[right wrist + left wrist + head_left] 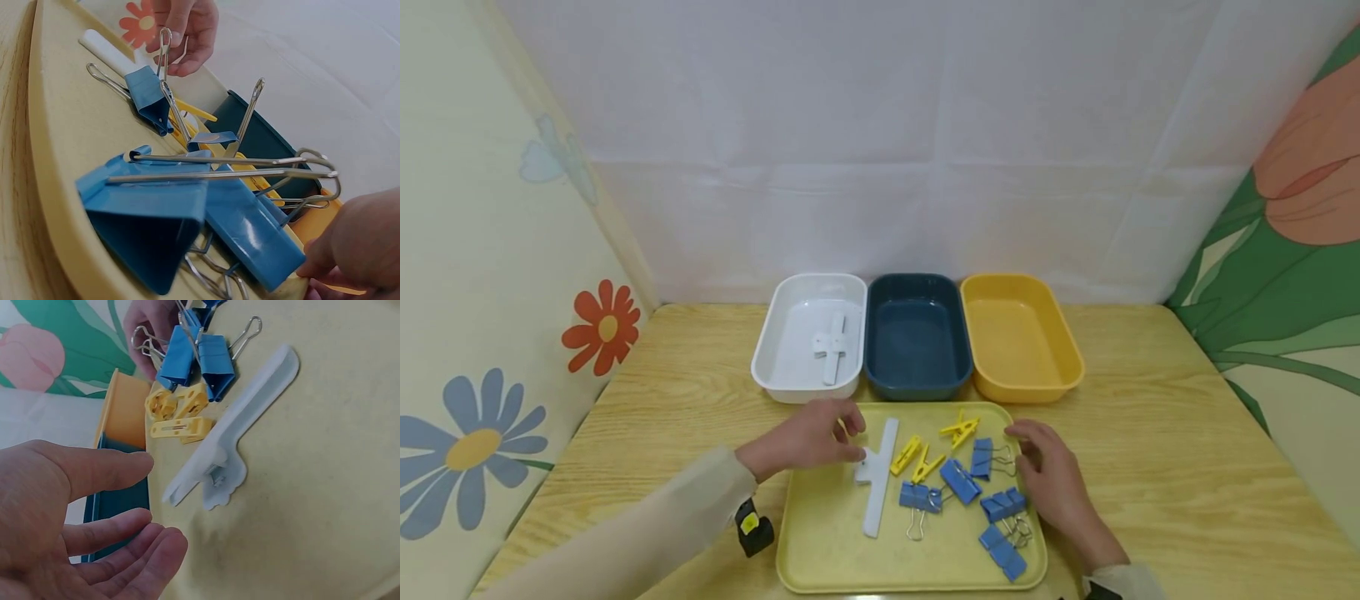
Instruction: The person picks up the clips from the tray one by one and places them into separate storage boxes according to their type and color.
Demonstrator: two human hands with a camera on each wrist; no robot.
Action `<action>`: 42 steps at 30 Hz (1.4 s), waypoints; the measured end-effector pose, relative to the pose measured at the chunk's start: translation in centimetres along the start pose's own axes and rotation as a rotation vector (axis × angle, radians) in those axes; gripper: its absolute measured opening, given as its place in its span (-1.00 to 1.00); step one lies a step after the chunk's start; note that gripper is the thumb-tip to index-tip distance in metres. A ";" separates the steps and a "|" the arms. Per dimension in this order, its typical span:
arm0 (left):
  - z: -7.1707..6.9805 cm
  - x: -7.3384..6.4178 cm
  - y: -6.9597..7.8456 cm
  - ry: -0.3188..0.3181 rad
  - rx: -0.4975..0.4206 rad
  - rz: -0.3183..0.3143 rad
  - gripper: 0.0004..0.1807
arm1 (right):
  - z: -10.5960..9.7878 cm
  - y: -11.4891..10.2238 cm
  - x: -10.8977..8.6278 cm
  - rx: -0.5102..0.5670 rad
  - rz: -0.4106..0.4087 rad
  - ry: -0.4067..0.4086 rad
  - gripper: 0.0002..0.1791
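Note:
A long white sealing clip (880, 479) lies on the yellow tray (820, 550), slanting across its left half. My left hand (816, 435) hovers right by the clip's handle, holding nothing; in the left wrist view its thumb and fingers (119, 475) are spread apart beside the clip (231, 425). Over at the tray's right rim is my right hand (1056, 475), fingers loosely bent, next to several blue binder clips (1002, 504). In the right wrist view its fingertips are close to the corner of a binder clip (250, 231). Three yellow clothespins (906, 455) lie between the white clip and the binder clips.
Behind the tray stand three bins side by side: a white bin (778, 342) with white sealing clips (831, 346) inside, a dark blue bin (917, 387) and an orange bin (1030, 390). All rest on a wood-grain table (1165, 433), with a white cloth (925, 150) hanging behind.

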State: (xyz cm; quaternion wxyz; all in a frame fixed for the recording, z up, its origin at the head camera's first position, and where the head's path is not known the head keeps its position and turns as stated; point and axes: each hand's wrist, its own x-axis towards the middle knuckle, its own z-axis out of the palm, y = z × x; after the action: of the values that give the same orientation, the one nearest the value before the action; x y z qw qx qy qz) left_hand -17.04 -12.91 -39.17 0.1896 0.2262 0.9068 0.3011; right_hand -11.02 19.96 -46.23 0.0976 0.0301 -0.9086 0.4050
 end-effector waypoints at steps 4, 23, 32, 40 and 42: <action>0.5 -0.1 0.1 -0.002 0.003 -0.034 -0.72 | 0.1 0.1 0.0 -0.006 -0.003 0.003 -0.57; 1.6 -0.1 -0.4 -0.001 0.014 -0.007 -0.80 | 0.1 0.1 -0.1 -0.001 0.000 0.003 -0.58; 2.0 0.0 -0.5 0.010 0.004 -0.014 -0.82 | 0.2 0.2 -0.1 -0.009 -0.004 0.005 -0.58; 1.9 -0.1 -0.3 -0.010 -0.043 -0.071 -0.90 | 0.0 0.0 -0.1 -0.007 0.002 -0.001 -0.58; 1.8 -0.2 -0.3 -0.009 -0.068 -0.081 -0.92 | 0.0 0.0 -0.1 -0.005 0.008 -0.005 -0.58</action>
State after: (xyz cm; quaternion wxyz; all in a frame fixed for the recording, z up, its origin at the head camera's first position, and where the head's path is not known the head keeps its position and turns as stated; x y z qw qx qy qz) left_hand -16.09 -12.39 -40.71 0.2133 0.1844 0.9036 0.3226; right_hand -10.91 19.93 -46.21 0.0938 0.0273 -0.9100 0.4028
